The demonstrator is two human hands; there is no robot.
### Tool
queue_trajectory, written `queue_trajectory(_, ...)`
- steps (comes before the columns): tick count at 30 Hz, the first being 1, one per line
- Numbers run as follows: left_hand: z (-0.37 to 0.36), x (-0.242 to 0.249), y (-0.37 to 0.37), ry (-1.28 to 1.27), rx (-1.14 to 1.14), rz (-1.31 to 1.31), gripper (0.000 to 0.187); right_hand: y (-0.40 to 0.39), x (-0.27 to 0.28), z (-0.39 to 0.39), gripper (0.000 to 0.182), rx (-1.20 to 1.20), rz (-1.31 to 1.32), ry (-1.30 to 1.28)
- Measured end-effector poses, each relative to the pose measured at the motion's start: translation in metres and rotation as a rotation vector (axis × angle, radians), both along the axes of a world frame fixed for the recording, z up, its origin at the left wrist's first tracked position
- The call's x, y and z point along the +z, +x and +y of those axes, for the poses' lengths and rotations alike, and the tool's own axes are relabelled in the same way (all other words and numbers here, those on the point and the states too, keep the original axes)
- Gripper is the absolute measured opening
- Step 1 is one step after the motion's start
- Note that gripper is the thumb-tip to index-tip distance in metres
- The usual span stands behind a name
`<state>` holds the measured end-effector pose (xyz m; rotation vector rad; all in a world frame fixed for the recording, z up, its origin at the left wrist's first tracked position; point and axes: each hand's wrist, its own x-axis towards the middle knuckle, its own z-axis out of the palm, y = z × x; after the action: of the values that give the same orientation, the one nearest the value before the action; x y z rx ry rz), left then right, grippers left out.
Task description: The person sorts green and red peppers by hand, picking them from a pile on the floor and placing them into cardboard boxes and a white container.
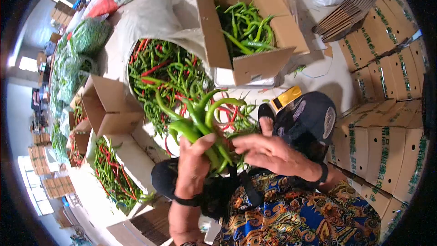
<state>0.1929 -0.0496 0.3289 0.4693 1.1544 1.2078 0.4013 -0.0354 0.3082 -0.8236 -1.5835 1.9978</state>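
My left hand is closed around a bunch of long green chili peppers, its thumb lying across them and their tips fanning upward. Just right of the bunch is my right hand, fingers stretched toward the lower peppers and slightly blurred. Beyond the hands, a big white sack lies with its mouth toward me, and green and red chili peppers spill from it onto the floor. An open cardboard box holding green chili peppers stands on a white scale at the top.
At left are a smaller open box and a white container of mixed chili peppers. Printed cartons are stacked along the right. A yellow device lies by my knee. Flattened cardboard leans at top right.
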Motion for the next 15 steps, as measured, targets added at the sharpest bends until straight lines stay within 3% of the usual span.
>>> queue_trajectory(2,0.027,0.030,0.000,0.087,-0.056,0.176,0.053,0.020,0.012,0.007,0.041,0.000,0.030,-0.133)
queue_trajectory(6,0.107,0.071,0.003,0.254,-0.136,0.547,0.042,0.058,0.017,0.017,0.036,-0.095,0.193,-0.404)
queue_trajectory(9,0.197,0.067,0.002,0.442,-0.352,0.554,0.038,0.072,0.024,0.021,0.033,-0.103,0.200,-0.474)
queue_trajectory(11,0.260,0.042,0.005,0.456,-0.374,0.556,0.038,0.074,0.022,0.022,0.032,-0.101,0.246,-0.504)
queue_trajectory(13,0.297,0.023,0.020,0.351,-0.321,0.422,0.040,0.073,0.019,0.023,0.032,-0.152,0.240,-0.547)
queue_trajectory(15,0.298,0.019,0.010,0.241,-0.413,0.456,0.041,0.075,0.018,0.029,0.031,-0.186,0.227,-0.602)
